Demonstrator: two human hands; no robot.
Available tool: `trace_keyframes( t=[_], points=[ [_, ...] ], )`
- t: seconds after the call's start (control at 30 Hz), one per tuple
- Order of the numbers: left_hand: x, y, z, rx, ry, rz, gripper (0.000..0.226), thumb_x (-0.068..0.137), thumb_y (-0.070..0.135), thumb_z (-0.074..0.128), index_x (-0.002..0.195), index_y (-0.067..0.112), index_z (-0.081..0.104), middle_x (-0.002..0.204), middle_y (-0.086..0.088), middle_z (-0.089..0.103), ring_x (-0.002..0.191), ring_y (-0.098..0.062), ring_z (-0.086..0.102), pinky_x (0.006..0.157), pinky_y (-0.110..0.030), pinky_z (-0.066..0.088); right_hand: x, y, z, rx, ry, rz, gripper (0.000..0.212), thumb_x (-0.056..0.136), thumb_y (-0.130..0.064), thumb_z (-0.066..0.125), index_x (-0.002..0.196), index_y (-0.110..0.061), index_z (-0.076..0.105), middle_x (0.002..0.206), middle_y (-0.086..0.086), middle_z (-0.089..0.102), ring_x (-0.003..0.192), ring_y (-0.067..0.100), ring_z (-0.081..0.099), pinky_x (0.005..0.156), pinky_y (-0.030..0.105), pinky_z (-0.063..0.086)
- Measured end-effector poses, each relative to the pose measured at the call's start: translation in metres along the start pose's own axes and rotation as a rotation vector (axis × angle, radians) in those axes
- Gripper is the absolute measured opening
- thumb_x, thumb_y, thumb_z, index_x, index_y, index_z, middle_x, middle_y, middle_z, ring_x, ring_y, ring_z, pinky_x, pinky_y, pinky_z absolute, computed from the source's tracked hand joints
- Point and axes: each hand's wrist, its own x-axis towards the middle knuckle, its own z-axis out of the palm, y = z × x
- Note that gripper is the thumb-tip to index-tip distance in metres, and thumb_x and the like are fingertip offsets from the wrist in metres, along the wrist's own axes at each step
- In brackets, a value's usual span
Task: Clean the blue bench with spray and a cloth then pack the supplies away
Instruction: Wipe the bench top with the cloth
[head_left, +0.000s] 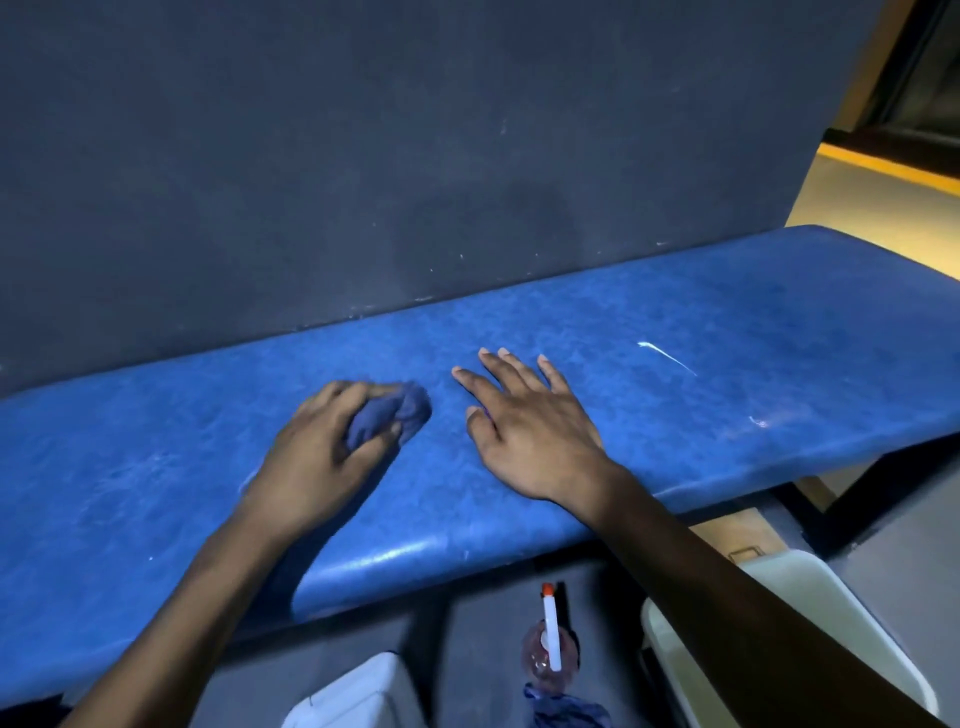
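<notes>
Fingers of the left hand curled round a bunched blue cloth, pressing it to the blue bench about midway between its front and back edges, while the right hand lay flat and spread just beside it. The cloth looked soft, light and limp, best held wadded in the palm. The spray bottle, likely light and slick, stood on the floor below the front edge, best taken by its neck

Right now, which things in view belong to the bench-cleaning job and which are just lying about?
Job:
- long blue padded bench
- bunched blue cloth, gripped by left hand
- right hand, flat on bench
- clear spray bottle with white-and-orange nozzle, on floor

Lying about:
- white bin
- white container
- crumpled blue fabric, below bottle
</notes>
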Motion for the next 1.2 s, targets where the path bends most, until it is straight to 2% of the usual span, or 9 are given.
trace_keyframes(
  t=[0.13, 0.33, 0.4, 0.5, 0.6, 0.67, 0.93, 1.1, 1.2],
  points=[
    [-0.036, -0.011, -0.023, -0.006, 0.040, -0.028, 0.040, 0.087, 0.056, 0.054, 0.124, 0.042, 0.063, 0.122, 0.021, 0.064, 0.116, -0.008, 0.060, 0.098, -0.034, 0.045, 0.001, 0.002, -0.002, 0.005, 0.000, -0.002, 0.060, 0.098, -0.044, 0.021, 0.156, -0.035, 0.025, 0.168, -0.002, 0.016, 0.155, 0.013, 0.007, 0.124, 0.047, 0.000],
    [0.003, 0.026, -0.013, -0.066, 0.238, -0.107, 0.027, 0.099, 0.025, 0.068, 0.124, 0.036, 0.065, 0.120, 0.009, 0.066, 0.117, -0.021, 0.062, 0.093, -0.035, 0.043, -0.004, 0.008, -0.030, 0.085, -0.010, -0.047, 0.051, 0.104, -0.041, 0.026, 0.154, -0.031, 0.032, 0.167, 0.000, 0.021, 0.154, 0.016, 0.010, 0.123, 0.054, -0.001],
    [0.028, 0.050, -0.007, -0.110, 0.272, -0.086, 0.028, 0.100, 0.027, 0.065, 0.127, 0.032, 0.064, 0.120, 0.006, 0.067, 0.116, -0.023, 0.062, 0.092, -0.038, 0.044, -0.007, 0.038, -0.058, 0.110, 0.080, -0.036, 0.049, 0.106, -0.041, 0.029, 0.154, -0.030, 0.035, 0.165, 0.001, 0.025, 0.154, 0.017, 0.016, 0.124, 0.052, 0.003],
    [0.066, 0.094, 0.011, -0.162, 0.274, 0.014, 0.028, 0.101, 0.029, 0.062, 0.129, 0.029, 0.065, 0.120, 0.007, 0.067, 0.116, -0.021, 0.061, 0.094, -0.039, 0.047, -0.020, 0.120, -0.101, 0.064, 0.169, 0.119, 0.049, 0.106, -0.037, 0.035, 0.154, -0.028, 0.036, 0.165, 0.001, 0.027, 0.153, 0.018, 0.019, 0.124, 0.047, 0.009],
    [0.102, 0.131, 0.048, -0.114, 0.219, 0.118, 0.032, 0.095, 0.029, 0.058, 0.126, 0.027, 0.066, 0.124, -0.003, 0.070, 0.117, -0.029, 0.061, 0.098, -0.045, 0.049, -0.050, 0.200, -0.110, -0.063, 0.017, 0.306, 0.051, 0.106, -0.040, 0.031, 0.156, -0.031, 0.028, 0.167, 0.000, 0.019, 0.155, 0.016, 0.010, 0.124, 0.043, 0.006],
    [0.124, 0.147, 0.082, -0.054, 0.134, 0.120, 0.033, 0.095, 0.027, 0.059, 0.128, 0.026, 0.065, 0.127, -0.008, 0.068, 0.119, -0.034, 0.060, 0.100, -0.045, 0.047, -0.065, 0.221, -0.098, -0.102, -0.072, 0.338, 0.053, 0.107, -0.045, 0.023, 0.159, -0.035, 0.018, 0.169, -0.005, 0.009, 0.155, 0.012, 0.002, 0.125, 0.041, 0.000],
    [0.192, 0.188, 0.148, 0.034, -0.068, 0.211, 0.042, 0.092, 0.043, 0.049, 0.129, 0.028, 0.063, 0.126, -0.008, 0.068, 0.121, -0.035, 0.059, 0.100, -0.042, 0.043, -0.061, 0.234, -0.078, -0.092, 0.042, 0.315, 0.052, 0.106, -0.045, 0.021, 0.157, -0.039, 0.018, 0.168, -0.009, 0.010, 0.154, 0.009, 0.002, 0.125, 0.040, -0.001],
    [0.148, 0.194, 0.136, -0.051, -0.112, 0.413, 0.030, 0.099, 0.036, 0.062, 0.129, 0.035, 0.062, 0.124, 0.008, 0.066, 0.116, -0.017, 0.057, 0.093, -0.030, 0.040, -0.061, 0.237, -0.074, -0.101, 0.084, 0.284, 0.054, 0.104, -0.043, 0.018, 0.158, -0.036, 0.020, 0.168, -0.007, 0.013, 0.154, 0.010, 0.005, 0.124, 0.040, 0.000],
    [0.105, 0.173, 0.111, -0.119, -0.228, 0.578, 0.032, 0.100, 0.035, 0.066, 0.131, 0.037, 0.063, 0.131, 0.020, 0.063, 0.121, -0.003, 0.057, 0.100, -0.023, 0.041, -0.061, 0.238, -0.073, -0.086, 0.088, 0.284, 0.060, 0.099, -0.047, 0.012, 0.158, -0.036, 0.021, 0.168, -0.009, 0.014, 0.154, 0.009, 0.005, 0.125, 0.040, 0.000]
  ],
)
